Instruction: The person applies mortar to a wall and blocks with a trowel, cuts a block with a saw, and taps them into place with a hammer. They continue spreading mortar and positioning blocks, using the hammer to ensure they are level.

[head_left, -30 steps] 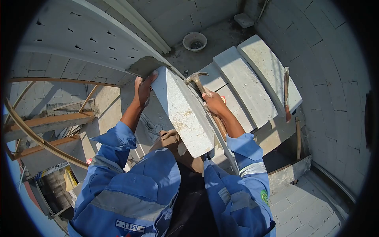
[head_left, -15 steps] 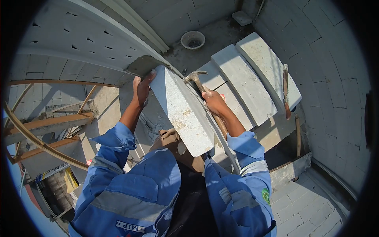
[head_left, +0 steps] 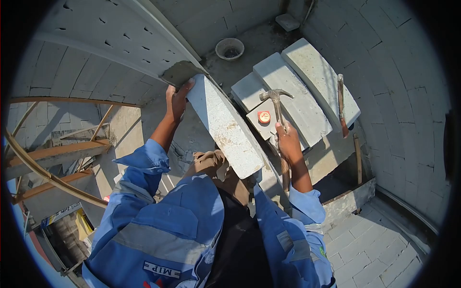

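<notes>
A long pale lightweight concrete block lies across the front of my body, its far end beside a patch of wet grey mortar on the panel. At that far end, my left hand grips the block with the thumb along its edge. My right hand is wrapped round the handle of a claw hammer, to the right of the block. The hammer head is raised beyond my fist, apart from the block. A red tape measure sits on the stacked blocks behind the hammer.
Large pale blocks are stacked to the right, with a wooden-handled tool on the outer one. A bucket stands on the floor beyond. Wooden beams and a drop lie left; a block wall rises right.
My right hand has moved right with the hammer, away from the block's side, and the tape measure now shows fully. My left hand keeps its hold on the block's end.
</notes>
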{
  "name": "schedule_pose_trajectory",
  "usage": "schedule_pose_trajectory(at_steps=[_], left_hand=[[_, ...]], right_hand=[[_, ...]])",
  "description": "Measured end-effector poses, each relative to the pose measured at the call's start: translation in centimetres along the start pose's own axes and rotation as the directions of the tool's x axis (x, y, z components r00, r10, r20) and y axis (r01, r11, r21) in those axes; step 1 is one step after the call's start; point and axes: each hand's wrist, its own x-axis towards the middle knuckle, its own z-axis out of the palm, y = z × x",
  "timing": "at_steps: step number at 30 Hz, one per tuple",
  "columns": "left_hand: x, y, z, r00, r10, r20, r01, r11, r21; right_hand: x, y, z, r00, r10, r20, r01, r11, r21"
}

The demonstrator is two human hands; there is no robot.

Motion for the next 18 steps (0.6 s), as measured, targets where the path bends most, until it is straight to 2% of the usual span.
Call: schedule_pose_trajectory(at_steps=[1,2,4,5,7,9,11,12,13,14,15,17,18], left_hand=[[-0.2,0.4,0.1,0.999,-0.043,0.012,0.043,0.999,0.013],[0.1,-0.2,-0.1,1.000,-0.024,0.010,0.024,1.000,0.014],[0.1,0.1,0.3,1.000,0.003,0.004,-0.003,1.000,-0.007],[0.1,0.2,0.4,0.999,0.026,0.019,-0.026,0.999,-0.026],[0.8,-1.1,0.3,1.000,0.013,-0.007,-0.014,0.999,-0.042],[0.9,-1.8,0.2,1.000,0.001,-0.029,-0.003,0.998,-0.063],[0.9,-1.2,0.2,0.999,0.052,-0.002,-0.052,0.996,0.070],[0.9,-1.1,0.1,0.998,0.056,0.019,-0.058,0.992,0.115],[1.2,-1.5,0.0,0.998,0.069,0.001,-0.069,0.992,0.106],[1.5,-2.1,0.1,0.999,0.050,0.000,-0.050,0.994,0.102],[1.8,-2.8,0.1,1.000,0.029,0.003,-0.029,0.995,0.099],[2.1,-3.2,-0.1,1.000,0.027,0.001,-0.027,0.994,0.101],[1.9,-2.9,0.0,0.999,0.053,-0.005,-0.051,0.991,0.123]], right_hand=[[-1.3,-0.1,-0.5,0.997,0.058,-0.047,-0.054,0.995,0.083],[-2.7,-0.4,-0.9,0.990,0.117,-0.084,-0.102,0.981,0.164],[-5.8,-1.7,-1.8,0.984,-0.019,-0.174,0.035,0.995,0.089],[-7.3,-2.9,-2.0,0.987,-0.041,-0.153,0.052,0.996,0.071],[-9.8,-5.6,-2.5,0.947,-0.150,-0.285,0.157,0.988,0.003],[-11.5,-8.2,-3.2,0.942,-0.259,-0.216,0.249,0.966,-0.072],[-11.1,-9.4,-3.2,0.920,-0.361,-0.153,0.343,0.930,-0.133],[-10.1,-9.9,-2.8,0.759,-0.638,-0.131,0.579,0.753,-0.312],[-9.2,-10.6,-2.5,0.528,-0.847,-0.060,0.736,0.491,-0.466],[-9.4,-11.1,-2.1,0.516,-0.856,-0.020,0.751,0.463,-0.470],[-9.7,-12.7,-1.4,0.640,-0.768,0.036,0.677,0.541,-0.499],[-7.6,-12.1,0.8,0.601,-0.797,0.052,0.740,0.531,-0.413],[-6.7,-11.8,1.6,0.673,-0.729,0.124,0.665,0.522,-0.534]])
